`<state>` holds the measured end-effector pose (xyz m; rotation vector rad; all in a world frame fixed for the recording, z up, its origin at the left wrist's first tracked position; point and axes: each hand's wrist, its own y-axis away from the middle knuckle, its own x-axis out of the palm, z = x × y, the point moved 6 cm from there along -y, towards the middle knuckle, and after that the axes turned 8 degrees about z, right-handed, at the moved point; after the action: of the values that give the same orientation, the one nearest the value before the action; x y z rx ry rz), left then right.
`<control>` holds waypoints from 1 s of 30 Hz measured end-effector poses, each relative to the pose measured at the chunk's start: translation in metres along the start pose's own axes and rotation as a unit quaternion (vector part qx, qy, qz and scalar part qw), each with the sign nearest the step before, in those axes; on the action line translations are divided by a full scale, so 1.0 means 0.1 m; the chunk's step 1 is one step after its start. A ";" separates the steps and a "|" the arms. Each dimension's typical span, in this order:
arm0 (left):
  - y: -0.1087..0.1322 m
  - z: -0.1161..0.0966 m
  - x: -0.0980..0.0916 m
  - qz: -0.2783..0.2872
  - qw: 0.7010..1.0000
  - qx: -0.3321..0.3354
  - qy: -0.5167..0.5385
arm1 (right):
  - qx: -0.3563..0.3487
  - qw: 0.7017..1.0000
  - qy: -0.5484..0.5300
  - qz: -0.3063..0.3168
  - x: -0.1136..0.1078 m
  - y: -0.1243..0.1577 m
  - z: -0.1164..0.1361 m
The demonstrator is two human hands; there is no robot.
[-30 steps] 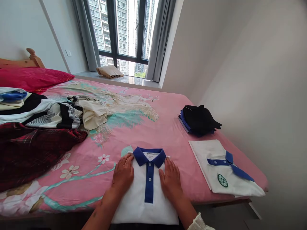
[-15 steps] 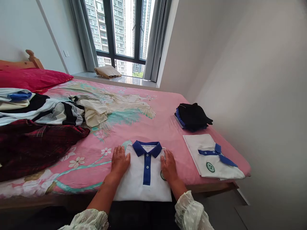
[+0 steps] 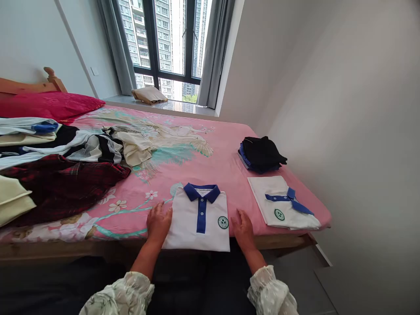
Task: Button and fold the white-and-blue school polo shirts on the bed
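A folded white polo shirt [image 3: 187, 223] with a blue collar, blue button placket and round green badge lies face up at the bed's front edge, its lower end reaching over the edge. My left hand [image 3: 159, 222] rests beside its left side, fingers extended and a little apart, close to the cloth. Off the shirt's right side is my right hand [image 3: 243, 227], open, with a small gap between it and the badge. Neither hand grips anything. To the right, a second folded polo shirt [image 3: 265, 210] lies turned sideways.
Behind the second shirt sits a stack of dark folded clothes [image 3: 262, 153]. Loose garments, among them a dark red plaid one [image 3: 75, 179], are heaped on the left. A red pillow [image 3: 52, 105] lies by the headboard. The pink bedsheet [image 3: 197, 170] covers the bed.
Both hands have come off the polo shirt's upper sides and moved outward and toward me. The badge, partly covered before, now shows fully. The view has shifted slightly.
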<state>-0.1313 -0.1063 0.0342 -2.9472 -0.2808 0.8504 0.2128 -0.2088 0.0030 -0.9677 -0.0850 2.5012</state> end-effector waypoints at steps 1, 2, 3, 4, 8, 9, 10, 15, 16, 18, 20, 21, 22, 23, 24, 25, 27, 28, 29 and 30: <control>0.08 0.02 -0.07 -0.031 0.999 -0.017 0.032 | 0.022 0.997 -0.068 -0.029 -0.02 0.17 -0.05; 0.18 0.04 -0.13 -0.057 0.996 -0.034 0.057 | 0.053 0.988 -0.134 -0.051 -0.02 0.36 -0.09; 0.30 0.08 -0.18 -0.080 0.991 -0.056 0.086 | 0.088 0.975 -0.194 -0.061 0.02 0.55 -0.14; 0.43 0.14 -0.22 -0.103 0.982 -0.087 0.133 | 0.123 0.959 -0.249 -0.061 0.08 0.73 -0.17; 0.93 0.45 -0.14 -0.118 0.898 -0.266 0.331 | 0.224 0.887 -0.405 0.001 0.30 1.13 -0.14; 1.01 0.50 -0.07 -0.085 0.879 -0.301 0.359 | 0.240 0.872 -0.427 0.022 0.33 1.13 -0.11; 1.05 0.53 0.01 -0.039 0.863 -0.326 0.383 | 0.252 0.859 -0.445 0.043 0.35 1.10 -0.07; 1.04 0.51 0.25 0.123 0.831 -0.346 0.418 | 0.299 0.792 -0.508 0.160 0.48 0.89 0.07; 1.02 0.50 0.24 0.124 0.837 -0.337 0.413 | 0.302 0.785 -0.512 0.175 0.52 0.88 0.07; 1.00 0.51 0.21 0.117 0.853 -0.317 0.397 | 0.292 0.787 -0.513 0.181 0.56 0.87 0.06; 1.00 0.52 0.16 0.107 0.876 -0.294 0.369 | 0.275 0.789 -0.523 0.171 0.57 0.90 0.02; 1.01 0.53 0.14 0.094 0.890 -0.281 0.348 | 0.271 0.785 -0.531 0.169 0.58 0.91 0.01; 1.01 0.54 0.10 0.075 0.905 -0.265 0.323 | 0.269 0.778 -0.541 0.173 0.59 0.93 0.00; 1.00 0.53 0.05 0.050 0.922 -0.246 0.294 | 0.269 0.771 -0.549 0.179 0.60 0.94 -0.01; 1.00 0.51 -0.01 0.024 0.938 -0.224 0.263 | 0.269 0.764 -0.556 0.186 0.60 0.95 -0.02; 0.98 0.49 -0.06 0.003 0.952 -0.201 0.233 | 0.268 0.758 -0.563 0.190 0.61 0.95 -0.02; 0.93 0.39 -0.14 -0.012 0.971 -0.152 0.183 | 0.265 0.751 -0.574 0.188 0.61 0.94 -0.01; 0.88 0.32 -0.17 0.001 0.983 -0.124 0.134 | 0.262 0.750 -0.579 0.183 0.60 0.94 -0.01; 0.83 0.25 -0.17 0.022 0.993 -0.097 0.070 | 0.258 0.749 -0.584 0.176 0.60 0.93 -0.01; 0.77 0.18 -0.17 0.047 0.996 -0.074 -0.001 | 0.254 0.749 -0.588 0.170 0.60 0.93 -0.01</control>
<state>-0.1430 -0.1854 0.0197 -3.1192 -0.2166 0.8797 0.1383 -0.2664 -0.0550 0.9625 0.3968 2.7794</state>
